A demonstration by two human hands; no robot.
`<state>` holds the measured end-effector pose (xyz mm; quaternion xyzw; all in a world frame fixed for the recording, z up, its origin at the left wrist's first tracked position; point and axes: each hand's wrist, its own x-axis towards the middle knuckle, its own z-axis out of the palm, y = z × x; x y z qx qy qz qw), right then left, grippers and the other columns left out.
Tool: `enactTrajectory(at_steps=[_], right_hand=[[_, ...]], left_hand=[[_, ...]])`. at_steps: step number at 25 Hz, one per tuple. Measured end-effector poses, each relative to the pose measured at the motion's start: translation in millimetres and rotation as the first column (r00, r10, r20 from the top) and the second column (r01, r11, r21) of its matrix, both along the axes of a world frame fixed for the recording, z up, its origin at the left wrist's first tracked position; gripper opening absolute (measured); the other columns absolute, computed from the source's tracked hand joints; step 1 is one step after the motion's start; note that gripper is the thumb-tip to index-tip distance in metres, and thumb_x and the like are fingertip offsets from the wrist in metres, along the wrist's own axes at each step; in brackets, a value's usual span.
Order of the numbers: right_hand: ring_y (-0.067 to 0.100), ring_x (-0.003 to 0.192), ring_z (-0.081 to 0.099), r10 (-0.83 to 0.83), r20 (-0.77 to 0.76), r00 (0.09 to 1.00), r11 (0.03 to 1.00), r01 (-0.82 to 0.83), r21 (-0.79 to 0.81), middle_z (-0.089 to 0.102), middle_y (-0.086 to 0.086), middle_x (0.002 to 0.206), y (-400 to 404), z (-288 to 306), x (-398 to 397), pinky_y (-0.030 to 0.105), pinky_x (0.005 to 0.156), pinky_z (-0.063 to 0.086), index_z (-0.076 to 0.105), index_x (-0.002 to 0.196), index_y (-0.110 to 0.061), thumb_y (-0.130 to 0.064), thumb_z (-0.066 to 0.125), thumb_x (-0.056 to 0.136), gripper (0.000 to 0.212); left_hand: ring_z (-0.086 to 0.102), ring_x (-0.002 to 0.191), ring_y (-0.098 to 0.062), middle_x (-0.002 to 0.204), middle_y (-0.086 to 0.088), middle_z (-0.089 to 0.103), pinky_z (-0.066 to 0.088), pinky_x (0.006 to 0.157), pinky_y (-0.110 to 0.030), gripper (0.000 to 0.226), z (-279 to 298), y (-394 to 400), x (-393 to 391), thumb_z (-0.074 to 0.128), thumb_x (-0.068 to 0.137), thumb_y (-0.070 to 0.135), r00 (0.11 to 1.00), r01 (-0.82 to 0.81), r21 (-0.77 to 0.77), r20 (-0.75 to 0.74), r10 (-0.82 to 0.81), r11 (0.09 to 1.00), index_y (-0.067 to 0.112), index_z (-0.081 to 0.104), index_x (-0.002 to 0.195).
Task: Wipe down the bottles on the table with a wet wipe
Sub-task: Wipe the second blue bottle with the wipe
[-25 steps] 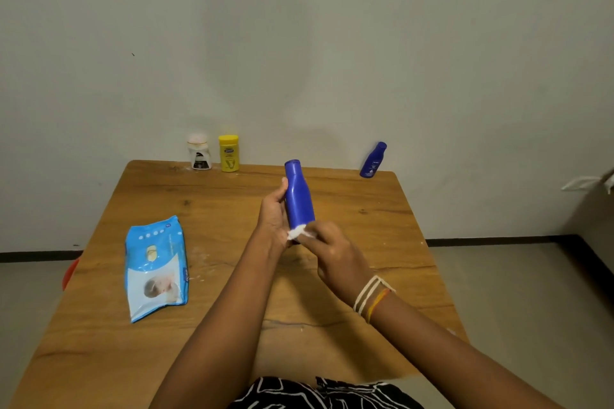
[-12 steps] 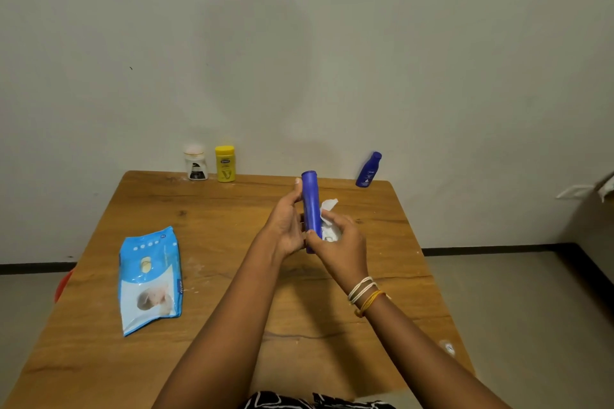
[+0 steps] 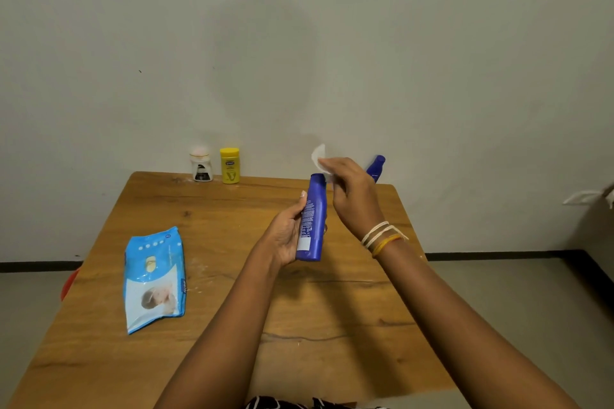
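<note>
While my left hand (image 3: 285, 236) grips the tall blue bottle (image 3: 311, 219) upright, its cap sits just below my right hand (image 3: 352, 196), which pinches the wet wipe (image 3: 319, 156).

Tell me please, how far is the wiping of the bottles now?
Done: nothing on the table shows as clearly finished. In hand: the left hand holds the tall blue bottle above the table, and the right hand pinches the wet wipe at its cap end. Left: the white jar, the yellow bottle and the small blue bottle stand at the far edge, seemingly waiting.
</note>
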<state>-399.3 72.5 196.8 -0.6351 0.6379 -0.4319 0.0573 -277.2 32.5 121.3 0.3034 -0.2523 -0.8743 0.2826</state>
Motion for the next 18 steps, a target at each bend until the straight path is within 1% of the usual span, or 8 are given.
enactTrajectory(at_steps=[2,4,7,10,12,15,16,18], right_hand=[[0.024,0.113,0.058,0.088,-0.189,0.978,0.995,-0.076,0.068,0.063,0.015,0.121,-5,-6,4,0.033,0.098,0.048,0.062,0.12,-0.005,0.004,0.062,0.083,0.038],[0.027,0.123,0.053,0.129,-0.263,0.956,0.988,-0.1,0.12,0.059,0.015,0.128,-1,-17,6,0.036,0.105,0.042,0.061,0.121,-0.004,0.001,0.067,0.081,0.041],[0.027,0.124,0.053,0.117,-0.274,0.955,0.991,-0.095,0.091,0.058,0.015,0.13,11,-26,9,0.039,0.105,0.043,0.06,0.122,-0.004,0.001,0.069,0.08,0.044],[0.028,0.122,0.054,0.084,-0.306,0.948,0.996,-0.072,0.05,0.059,0.016,0.128,33,-41,20,0.038,0.103,0.044,0.06,0.123,-0.003,0.004,0.071,0.076,0.049],[0.028,0.125,0.051,0.068,-0.343,0.937,0.998,-0.059,0.037,0.058,0.017,0.13,53,-57,30,0.038,0.103,0.044,0.058,0.125,-0.002,0.012,0.069,0.072,0.056],[0.025,0.13,0.046,0.049,-0.371,0.927,0.998,-0.056,-0.007,0.056,0.015,0.132,82,-79,38,0.036,0.104,0.043,0.057,0.126,-0.002,0.021,0.063,0.069,0.062],[0.024,0.13,0.045,0.067,-0.371,0.926,0.997,-0.078,-0.014,0.057,0.015,0.131,90,-83,39,0.037,0.103,0.045,0.058,0.125,-0.002,0.021,0.061,0.07,0.06],[0.021,0.129,0.046,0.104,-0.353,0.93,0.991,-0.127,-0.042,0.06,0.014,0.128,97,-81,36,0.037,0.099,0.048,0.061,0.121,-0.002,0.011,0.054,0.079,0.045]], left_hand=[[0.063,0.064,-0.02,0.079,-0.009,0.064,0.056,0.056,-0.028,0.039,2,1,-2,0.054,0.09,0.042,0.999,-0.038,0.011,-0.022,0.038,0.999,0.007,0.057,0.106],[0.063,0.068,-0.02,0.082,-0.009,0.064,0.056,0.057,-0.029,0.037,1,0,-2,0.057,0.089,0.039,0.995,-0.087,0.026,-0.05,0.088,0.996,0.008,0.055,0.109],[0.065,0.072,-0.019,0.085,-0.009,0.067,0.057,0.06,-0.029,0.038,-1,0,-3,0.062,0.085,0.028,0.981,-0.153,0.048,-0.112,0.157,0.987,0.006,0.055,0.114],[0.067,0.063,-0.017,0.075,-0.008,0.069,0.058,0.059,-0.027,0.033,1,-7,-3,0.061,0.084,0.026,0.975,-0.153,0.069,-0.152,0.162,0.986,0.003,0.059,0.107],[0.066,0.058,-0.017,0.072,-0.01,0.066,0.057,0.055,-0.027,0.036,2,-12,-3,0.053,0.092,0.036,0.983,-0.161,0.059,-0.079,0.166,0.985,0.003,0.058,0.103],[0.062,0.055,-0.017,0.077,-0.01,0.06,0.055,0.052,-0.027,0.035,-2,-16,-5,0.051,0.094,0.039,0.976,-0.216,-0.005,0.027,0.216,0.976,0.007,0.055,0.105],[0.061,0.056,-0.016,0.077,-0.009,0.06,0.054,0.052,-0.027,0.033,-2,-17,-5,0.052,0.093,0.039,0.974,-0.221,-0.023,0.04,0.222,0.975,0.009,0.056,0.104],[0.061,0.058,-0.016,0.077,-0.008,0.061,0.055,0.054,-0.027,0.028,-1,-18,-6,0.053,0.093,0.038,0.972,-0.228,-0.044,0.044,0.229,0.973,0.012,0.058,0.102]])
